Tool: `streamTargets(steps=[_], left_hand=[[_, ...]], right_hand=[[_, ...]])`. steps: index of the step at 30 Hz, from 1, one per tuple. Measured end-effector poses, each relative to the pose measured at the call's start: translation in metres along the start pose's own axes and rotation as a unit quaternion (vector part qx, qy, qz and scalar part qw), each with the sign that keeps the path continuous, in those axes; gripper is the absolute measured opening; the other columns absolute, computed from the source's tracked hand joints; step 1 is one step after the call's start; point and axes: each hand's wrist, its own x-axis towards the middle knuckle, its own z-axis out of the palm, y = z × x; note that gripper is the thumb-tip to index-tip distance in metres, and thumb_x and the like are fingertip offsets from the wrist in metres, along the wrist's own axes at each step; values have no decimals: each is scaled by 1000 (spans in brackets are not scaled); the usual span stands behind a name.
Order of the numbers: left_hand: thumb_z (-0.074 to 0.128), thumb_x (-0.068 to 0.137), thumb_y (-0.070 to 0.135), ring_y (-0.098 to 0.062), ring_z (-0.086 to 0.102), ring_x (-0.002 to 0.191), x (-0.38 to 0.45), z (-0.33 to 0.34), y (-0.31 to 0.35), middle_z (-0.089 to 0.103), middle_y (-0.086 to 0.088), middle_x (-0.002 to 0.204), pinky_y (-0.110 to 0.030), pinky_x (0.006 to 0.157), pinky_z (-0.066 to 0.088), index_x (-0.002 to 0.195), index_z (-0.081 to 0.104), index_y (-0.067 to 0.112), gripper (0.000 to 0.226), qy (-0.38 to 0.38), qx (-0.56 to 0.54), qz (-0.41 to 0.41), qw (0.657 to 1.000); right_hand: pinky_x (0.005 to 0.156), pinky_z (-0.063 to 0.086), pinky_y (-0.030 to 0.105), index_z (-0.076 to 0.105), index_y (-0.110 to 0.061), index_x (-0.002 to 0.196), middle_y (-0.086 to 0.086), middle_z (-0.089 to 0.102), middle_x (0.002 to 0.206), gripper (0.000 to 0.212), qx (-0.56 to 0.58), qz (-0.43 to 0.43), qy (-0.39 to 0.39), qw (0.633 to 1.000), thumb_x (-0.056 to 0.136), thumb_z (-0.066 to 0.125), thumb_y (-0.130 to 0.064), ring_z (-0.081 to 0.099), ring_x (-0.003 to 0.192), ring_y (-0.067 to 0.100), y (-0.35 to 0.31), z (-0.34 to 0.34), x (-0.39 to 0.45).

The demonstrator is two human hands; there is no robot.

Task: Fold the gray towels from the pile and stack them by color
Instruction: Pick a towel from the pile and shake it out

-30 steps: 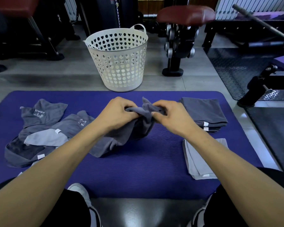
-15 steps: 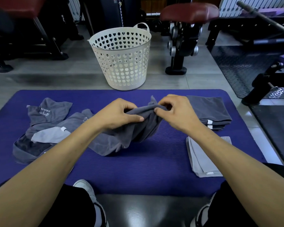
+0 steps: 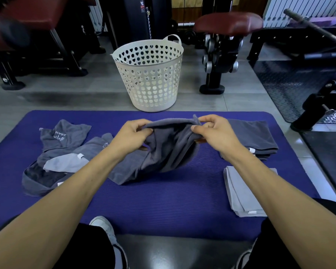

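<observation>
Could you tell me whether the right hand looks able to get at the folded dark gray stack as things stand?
Probably yes: the dark gray stack lies just beyond the right hand with nothing between, though that hand grips the dark towel.

I see my left hand (image 3: 131, 135) and right hand (image 3: 214, 133) bare, forearms uncovered, no sleeves in view. Black trousers (image 3: 81, 249) cover my legs, with white sneakers (image 3: 105, 226) below.
</observation>
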Motion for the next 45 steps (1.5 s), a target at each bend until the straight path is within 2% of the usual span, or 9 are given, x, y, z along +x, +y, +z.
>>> streamTargets(steps=[3,9,13,15,18,24,29,36,45], left_hand=[[67,91,14,-18,68,69,-4,4,12,69,-13,81,-32,59,59,93,67,17,4,26,-115,-42,992],[72,86,5,-24,69,71,-7,9,20,67,-15,78,-28,62,58,84,53,14,21,33,-260,-41,964],[72,84,8,-19,70,79,-9,16,22,72,-9,82,-26,78,58,86,65,11,8,-17,-327,-9,945],[73,75,11,-17,71,88,-12,19,21,74,-5,89,-24,85,56,97,67,10,23,-38,-346,15,937],[71,73,1,-13,71,96,-13,22,18,76,-3,98,-21,84,54,112,63,10,41,-43,-339,42,939],[67,79,-6,-16,73,87,-16,21,19,76,-7,91,-22,78,56,105,67,7,29,-17,-358,39,933],[67,83,-4,-16,72,76,-13,21,20,76,-7,83,-24,72,58,102,66,4,21,10,-363,28,931],[67,90,10,-9,69,73,-12,21,18,74,0,81,-22,55,56,98,69,10,8,25,-331,-26,943],[63,88,-7,-16,73,79,-9,29,14,73,-9,85,-24,75,60,99,66,0,13,10,-423,-69,903]], right_hand=[[79,60,39,40,-8,142,0,66,62,63,64,48,-82,993,86,69,-3,68,64,15,-7,2,-3],[64,57,28,65,0,100,5,65,71,12,142,26,-145,979,89,60,4,64,65,12,-16,13,-10],[83,59,35,62,7,112,7,74,79,20,200,2,-156,967,94,60,-3,72,80,17,-19,15,-11],[91,57,36,62,7,119,19,73,102,26,222,-2,-173,960,95,55,0,72,98,28,-22,15,-12],[92,56,33,61,-2,124,16,74,104,34,191,-39,-194,962,94,50,7,71,102,26,-23,16,-14],[71,57,22,67,-20,108,0,71,70,31,97,-132,-90,982,93,59,5,66,63,7,-17,22,-13],[80,49,16,67,-38,89,5,60,99,25,-35,-175,8,984,88,73,-14,61,80,7,-8,25,-7],[52,48,29,62,-18,84,-1,64,67,14,3,-106,6,994,87,76,-20,58,52,12,-2,32,-6],[64,60,39,49,-15,75,4,68,71,30,30,-117,66,990,85,77,-19,71,61,22,5,35,-7]])
